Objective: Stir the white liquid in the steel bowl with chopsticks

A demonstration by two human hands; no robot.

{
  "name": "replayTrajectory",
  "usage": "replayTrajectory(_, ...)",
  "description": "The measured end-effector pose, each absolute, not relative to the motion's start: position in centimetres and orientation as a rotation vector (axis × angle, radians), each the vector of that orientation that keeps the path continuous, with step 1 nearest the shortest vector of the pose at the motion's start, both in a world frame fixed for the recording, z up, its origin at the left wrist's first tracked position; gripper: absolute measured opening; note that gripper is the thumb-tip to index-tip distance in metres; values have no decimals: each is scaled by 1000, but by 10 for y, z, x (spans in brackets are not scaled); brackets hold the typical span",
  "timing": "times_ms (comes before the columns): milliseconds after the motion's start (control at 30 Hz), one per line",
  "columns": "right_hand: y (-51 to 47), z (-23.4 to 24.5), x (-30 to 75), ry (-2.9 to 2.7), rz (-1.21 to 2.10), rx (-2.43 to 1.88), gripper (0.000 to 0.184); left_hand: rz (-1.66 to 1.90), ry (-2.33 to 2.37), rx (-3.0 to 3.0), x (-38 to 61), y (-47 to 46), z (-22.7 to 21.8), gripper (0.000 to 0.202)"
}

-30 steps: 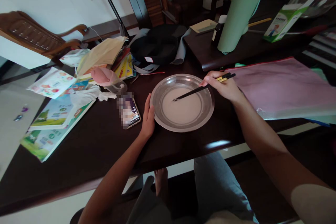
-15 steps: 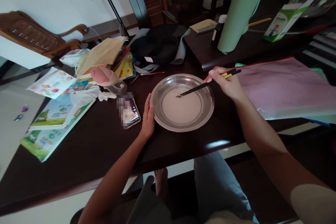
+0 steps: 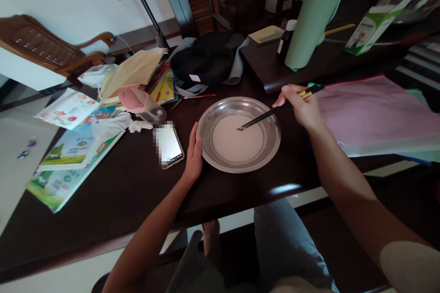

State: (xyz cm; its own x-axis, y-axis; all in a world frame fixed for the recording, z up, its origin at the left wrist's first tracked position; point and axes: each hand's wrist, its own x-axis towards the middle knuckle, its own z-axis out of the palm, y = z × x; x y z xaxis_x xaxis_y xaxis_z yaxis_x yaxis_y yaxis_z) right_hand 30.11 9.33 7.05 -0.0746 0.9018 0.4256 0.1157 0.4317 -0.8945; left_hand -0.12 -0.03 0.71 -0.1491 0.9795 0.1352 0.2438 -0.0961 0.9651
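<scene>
My right hand grips chopsticks, tips at the pale liquid. Left hand flat against the bowl, which sits on the table. Liquid looks even; I'd judge stirring well along, chopsticks not yet out.

Dim, cool light leaves the table murky. White glare streaks its edge on the near side of the right hand. Beside the left hand, the phone shines washed-out white, partly pixelated. Soft highlights gleam on the metal basin between them.
</scene>
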Motion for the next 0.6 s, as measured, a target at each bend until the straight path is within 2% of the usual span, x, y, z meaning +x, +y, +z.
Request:
replayTrajectory(100,90,71,300,-1554,920,-927,48,1289,1457,1400,-1,-1,7,60)
replayTrajectory(267,86,72,295,-1712,943,-919,38,1295,1449,1387,-2,0,5,59)
replayTrajectory(467,92,70,301,-1526,864,-940,47,1291,1449,1393,-3,0,3,59)
replayTrajectory(600,86,72,297,-1675,963,-934,43,1288,1454,1384,-3,0,3,59)
